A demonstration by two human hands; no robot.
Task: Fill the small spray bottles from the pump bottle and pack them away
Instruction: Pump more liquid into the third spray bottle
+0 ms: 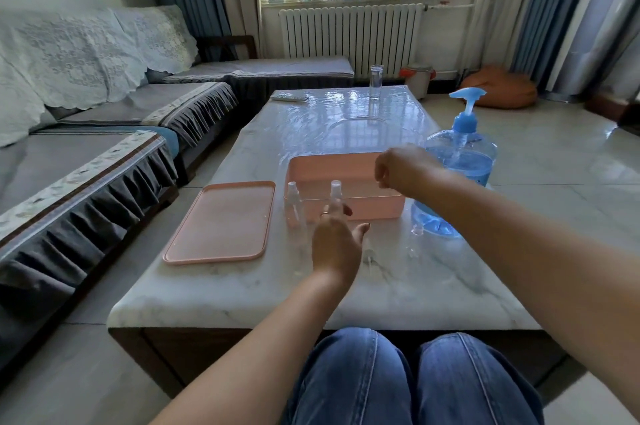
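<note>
Head: hands point(337, 244) near box point(346, 206), table-edge close.

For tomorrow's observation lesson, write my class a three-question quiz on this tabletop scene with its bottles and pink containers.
1. True or false: the flat pink plastic lid sits on top of the pink plastic box.
2. Which hand reaches for the capped clear small spray bottle standing before the box? A) left hand B) right hand
3. Fill in: the large clear pump bottle of blue liquid stands on the box's ____ side.

Key
1. False: the lid lies on the white marble table, left of the box.
2. A.
3. Right.
</note>
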